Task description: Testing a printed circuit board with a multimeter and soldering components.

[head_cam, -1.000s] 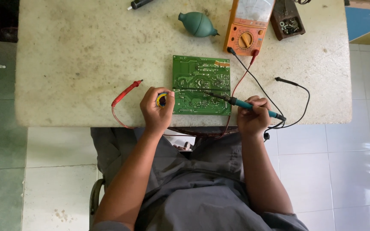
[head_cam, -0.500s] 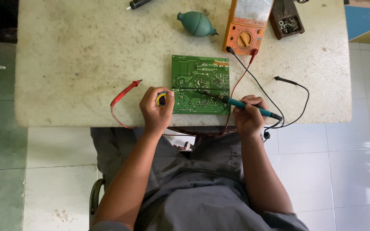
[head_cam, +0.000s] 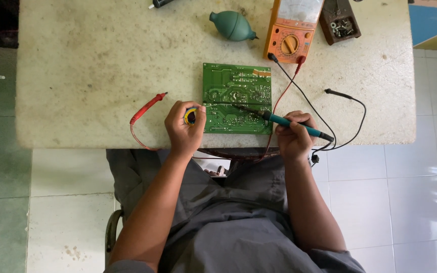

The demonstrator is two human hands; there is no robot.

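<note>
The green circuit board (head_cam: 237, 98) lies flat near the front edge of the pale, stained bench (head_cam: 77, 65), and everything else is placed from it. Well to the left of the board a red probe (head_cam: 148, 107) rests on the bench, its red lead looping off the front edge; just beside the board's lower left corner the left hand (head_cam: 183, 129) has its grip curled shut around a small yellow-rimmed spool (head_cam: 191, 116), which touches or nearly touches the board's edge; behind the board, toward its left, sits a teal rubber blower bulb (head_cam: 232, 26); behind its right corner lies an orange multimeter (head_cam: 293, 30), red and black leads running from it past the board's right side; at the board's lower right the right hand (head_cam: 293, 136) has its grip closed on the teal handle of a soldering iron (head_cam: 294, 124), the tip reaching onto the board's lower middle; further right a black probe (head_cam: 337, 93) lies on the bench; behind and right of the board stands a dark box of small parts (head_cam: 341, 23).
</note>
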